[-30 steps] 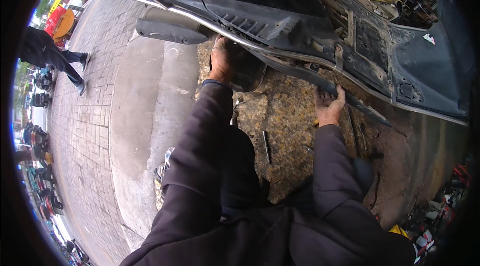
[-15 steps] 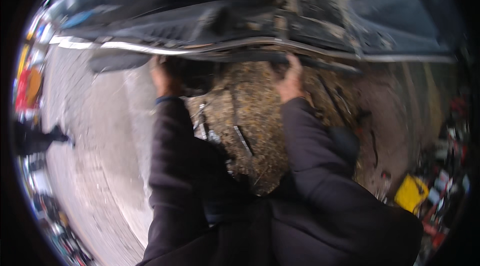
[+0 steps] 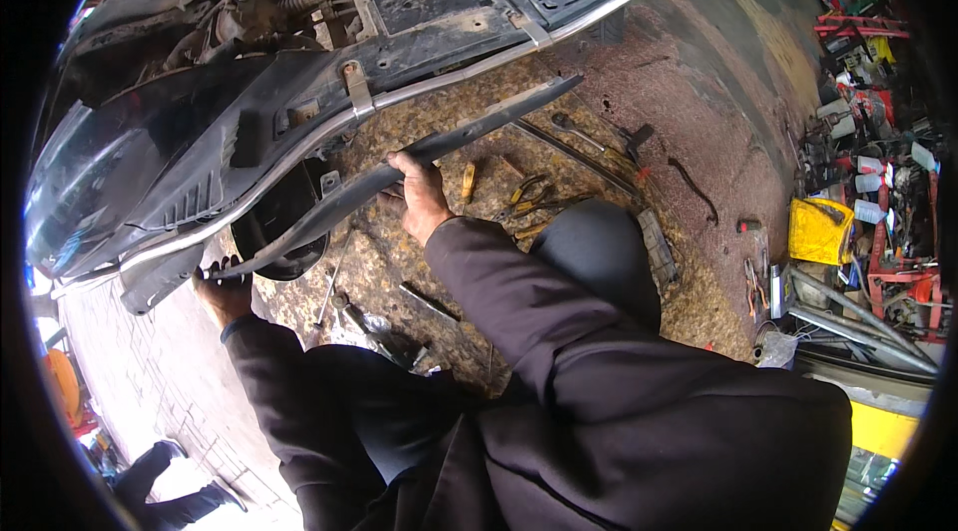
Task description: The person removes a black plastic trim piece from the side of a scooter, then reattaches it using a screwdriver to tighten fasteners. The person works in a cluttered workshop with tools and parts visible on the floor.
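Note:
A long dark trim strip (image 3: 471, 131) hangs at an angle below the chromed rail (image 3: 602, 14) of a dark scooter body (image 3: 120, 162), its right part standing away from the body. My left hand (image 3: 222, 288) is closed on the strip's left end, beside a grey plastic piece (image 3: 160, 281). My right hand (image 3: 417, 194) grips the strip near its middle, thumb on top, fingers curled beneath. A round black part (image 3: 281, 232) shows behind the strip, partly hidden.
Tools lie on stained ground (image 3: 399, 117): yellow-handled pliers (image 3: 524, 190), a ratchet (image 3: 579, 132), bars and a socket extension (image 3: 427, 303). Cluttered parts, a yellow case (image 3: 818, 232) and metal tubes (image 3: 858, 318) line the right. A person's legs (image 3: 170, 486) are at the lower left.
The view has swung round, tilting the scooter. The trim strip's right part now stands farther out from the body, with both my hands still on it.

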### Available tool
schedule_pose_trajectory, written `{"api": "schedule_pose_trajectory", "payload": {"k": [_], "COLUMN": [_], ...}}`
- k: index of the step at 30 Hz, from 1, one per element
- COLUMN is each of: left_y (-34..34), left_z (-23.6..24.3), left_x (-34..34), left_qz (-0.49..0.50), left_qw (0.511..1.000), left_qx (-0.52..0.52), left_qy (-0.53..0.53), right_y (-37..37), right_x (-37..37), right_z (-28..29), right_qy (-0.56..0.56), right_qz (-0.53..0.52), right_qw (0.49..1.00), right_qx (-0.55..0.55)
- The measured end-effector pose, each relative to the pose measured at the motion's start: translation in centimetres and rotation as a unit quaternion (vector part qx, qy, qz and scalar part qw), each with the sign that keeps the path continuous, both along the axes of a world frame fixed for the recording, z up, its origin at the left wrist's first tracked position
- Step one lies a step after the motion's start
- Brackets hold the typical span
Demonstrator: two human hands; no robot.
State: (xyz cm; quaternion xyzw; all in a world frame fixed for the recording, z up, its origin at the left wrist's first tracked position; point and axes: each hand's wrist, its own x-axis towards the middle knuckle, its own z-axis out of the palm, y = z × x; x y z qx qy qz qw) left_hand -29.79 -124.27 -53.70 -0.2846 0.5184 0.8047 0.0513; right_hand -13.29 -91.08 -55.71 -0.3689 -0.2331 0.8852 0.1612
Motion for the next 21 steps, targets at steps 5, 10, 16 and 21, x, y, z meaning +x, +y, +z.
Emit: {"api": "schedule_pose_trajectory", "payload": {"k": [5, 10, 16, 21], "left_y": [-0.5, 0.4, 2.8, 5.3], "left_z": [0.1, -2.7, -5.1, -2.2], "left_x": [0.3, -0.9, -1.6, 0.7], "left_qz": [0.018, -0.124, -0.307, -0.335], "left_qw": [0.992, 0.957, 0.871, 0.869], "left_qx": [-0.123, -0.248, -0.384, -0.353], "left_qy": [0.010, -0.080, 0.017, 0.088], "right_y": [-1.0, -0.1, 4.2, 5.3], "right_x": [1.9, 3.3, 4.4, 4.5], "right_z": [2.0, 6.6, 12.6, 12.0], "right_qy": [0.056, 0.043, 0.091, -0.017], "right_qz": [-0.035, -0.120, -0.106, -0.097], "right_qw": [0.995, 0.953, 0.924, 0.898], "right_qx": [0.072, 0.275, 0.355, 0.428]}}
